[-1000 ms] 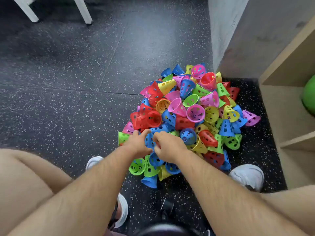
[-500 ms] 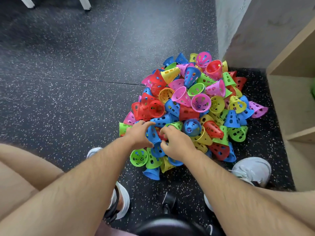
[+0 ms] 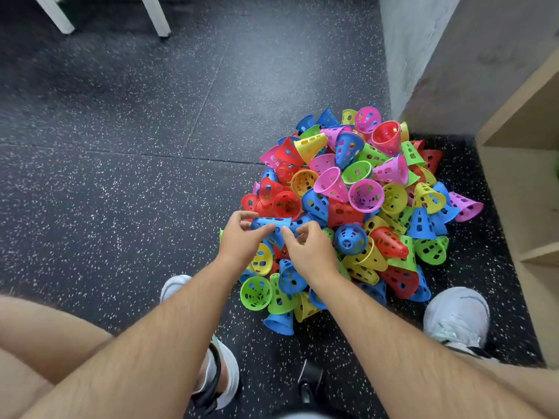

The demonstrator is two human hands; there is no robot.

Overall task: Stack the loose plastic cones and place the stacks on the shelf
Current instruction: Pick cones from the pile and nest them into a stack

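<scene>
A heap of loose perforated plastic cones [image 3: 357, 189] in red, blue, green, yellow and pink lies on the dark floor against the wall corner. My left hand [image 3: 242, 237] pinches a blue cone [image 3: 270, 222] lying sideways at the heap's near left edge. My right hand [image 3: 311, 249] pinches a second blue cone [image 3: 295, 226] whose end meets the first. Both hands hover just above the heap. The wooden shelf [image 3: 520, 189] stands at the right, its lower compartments open.
Speckled black rubber floor [image 3: 121, 176] stretches to the left. My two white shoes [image 3: 456, 313] flank the heap's near side. White furniture legs [image 3: 155, 16] stand at the far top left. A grey wall corner [image 3: 402, 65] rises behind the heap.
Both hands have lifted from low in the heap and moved slightly away from me, now holding two blue cones end to end. The camera tilted a little.
</scene>
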